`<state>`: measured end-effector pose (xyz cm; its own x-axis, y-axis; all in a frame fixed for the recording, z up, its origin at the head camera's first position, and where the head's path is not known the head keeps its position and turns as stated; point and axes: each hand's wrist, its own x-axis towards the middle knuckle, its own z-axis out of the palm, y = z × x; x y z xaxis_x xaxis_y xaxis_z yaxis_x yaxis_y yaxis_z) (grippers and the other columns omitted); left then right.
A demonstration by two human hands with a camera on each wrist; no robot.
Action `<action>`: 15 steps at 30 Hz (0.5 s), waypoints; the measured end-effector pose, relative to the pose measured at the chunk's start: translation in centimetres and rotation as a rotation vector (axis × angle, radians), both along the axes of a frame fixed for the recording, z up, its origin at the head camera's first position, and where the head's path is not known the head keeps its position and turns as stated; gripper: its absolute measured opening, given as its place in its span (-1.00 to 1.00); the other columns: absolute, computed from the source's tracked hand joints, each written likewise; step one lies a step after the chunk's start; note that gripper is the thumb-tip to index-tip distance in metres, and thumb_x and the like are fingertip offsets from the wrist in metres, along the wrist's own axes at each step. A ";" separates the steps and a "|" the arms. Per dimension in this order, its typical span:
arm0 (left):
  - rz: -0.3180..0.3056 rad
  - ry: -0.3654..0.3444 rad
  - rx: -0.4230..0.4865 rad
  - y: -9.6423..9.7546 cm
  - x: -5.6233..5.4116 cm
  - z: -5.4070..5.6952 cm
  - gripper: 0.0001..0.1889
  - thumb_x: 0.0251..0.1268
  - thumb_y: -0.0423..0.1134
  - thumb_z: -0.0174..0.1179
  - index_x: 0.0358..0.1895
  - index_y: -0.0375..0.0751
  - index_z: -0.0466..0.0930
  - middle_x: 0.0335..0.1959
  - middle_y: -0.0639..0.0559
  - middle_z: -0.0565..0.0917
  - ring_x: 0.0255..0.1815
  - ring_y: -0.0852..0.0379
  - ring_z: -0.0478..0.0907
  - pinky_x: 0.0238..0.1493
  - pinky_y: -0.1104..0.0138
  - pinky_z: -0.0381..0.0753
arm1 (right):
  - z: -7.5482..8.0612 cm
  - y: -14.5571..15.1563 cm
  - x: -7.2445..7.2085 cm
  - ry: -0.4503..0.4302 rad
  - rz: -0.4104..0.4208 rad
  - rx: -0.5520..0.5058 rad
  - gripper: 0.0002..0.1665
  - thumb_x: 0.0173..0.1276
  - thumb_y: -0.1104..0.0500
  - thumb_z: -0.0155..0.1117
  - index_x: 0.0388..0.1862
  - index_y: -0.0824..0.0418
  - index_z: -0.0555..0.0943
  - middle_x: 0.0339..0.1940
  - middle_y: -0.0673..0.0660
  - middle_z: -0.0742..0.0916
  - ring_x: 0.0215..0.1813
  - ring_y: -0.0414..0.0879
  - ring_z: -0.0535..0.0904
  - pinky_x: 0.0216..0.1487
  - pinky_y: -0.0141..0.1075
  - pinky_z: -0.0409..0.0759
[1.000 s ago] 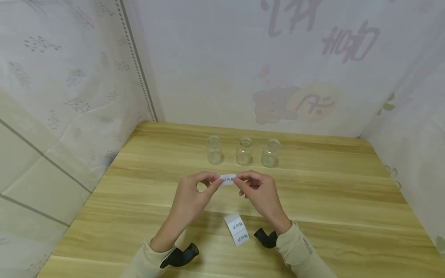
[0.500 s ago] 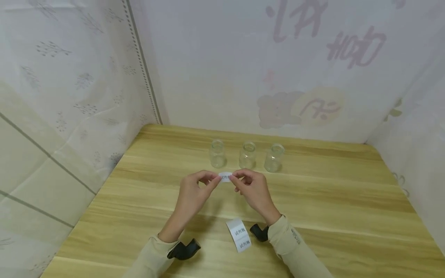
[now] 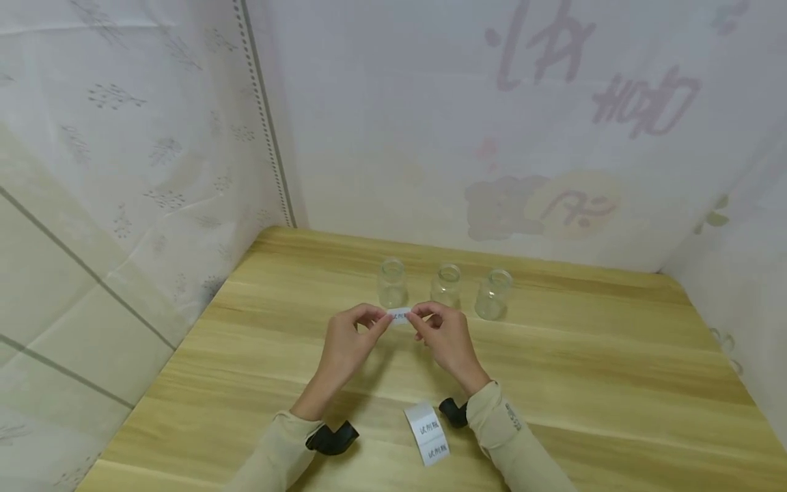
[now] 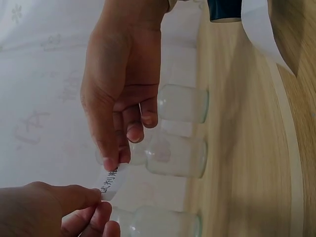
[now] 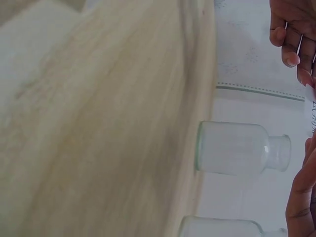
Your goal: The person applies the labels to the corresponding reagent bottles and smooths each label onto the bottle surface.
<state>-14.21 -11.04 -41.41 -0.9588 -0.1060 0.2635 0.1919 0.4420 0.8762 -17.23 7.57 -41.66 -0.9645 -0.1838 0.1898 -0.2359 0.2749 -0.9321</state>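
Note:
A small white label [image 3: 399, 316] printed with dark characters is stretched between both hands above the table. My left hand [image 3: 348, 343] pinches its left end between thumb and forefinger. The right end is pinched by my right hand [image 3: 447, 342] in the same way. Just beyond the hands stand three clear glass bottles in a row: a left bottle [image 3: 392, 283], a middle bottle [image 3: 447, 283] partly hidden by the right hand, and a right bottle [image 3: 493, 295]. In the left wrist view, the label [image 4: 109, 183] bends slightly between the fingertips.
A white label sheet [image 3: 427, 433] with two printed labels lies on the wooden table [image 3: 584, 383] between the forearms. Black curved pieces [image 3: 333, 438] sit at both wrists. Patterned cloth [image 3: 381, 123] hangs behind the table and at its sides.
The head view has shifted, so the bottles and sheet appear lower. The hands seem slightly closer to the bottles, and the right hand now covers part of the middle one. Both still pinch the label.

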 end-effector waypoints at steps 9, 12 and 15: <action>0.027 0.024 -0.028 -0.6 -1.2 -0.4 -0.88 0.31 -0.24 0.45 -0.31 -0.23 0.78 -0.44 0.04 0.73 -0.38 0.12 0.61 -0.38 0.38 0.47 | -0.4 -0.9 -1.4 0.026 0.001 0.033 -0.88 0.44 0.25 0.41 -0.18 0.32 0.76 -0.26 0.16 0.78 -0.43 0.32 0.68 -0.58 -0.42 0.49; 0.027 0.028 -0.026 -0.6 -1.7 -0.6 -0.87 0.32 -0.24 0.45 -0.29 -0.24 0.78 -0.40 0.02 0.75 -0.36 0.12 0.63 -0.31 0.36 0.53 | -0.5 -1.2 -1.8 0.019 -0.011 0.035 -0.87 0.43 0.25 0.42 -0.16 0.32 0.76 -0.25 0.17 0.78 -0.43 0.30 0.69 -0.60 -0.44 0.44; 0.039 0.027 -0.015 -0.6 -2.1 -0.9 -0.88 0.32 -0.26 0.45 -0.28 -0.25 0.78 -0.40 0.01 0.75 -0.38 0.12 0.63 -0.35 0.37 0.52 | -0.7 -1.5 -2.2 0.013 -0.016 0.044 -0.85 0.44 0.24 0.41 -0.15 0.33 0.75 -0.24 0.17 0.78 -0.44 0.27 0.69 -0.62 -0.44 0.42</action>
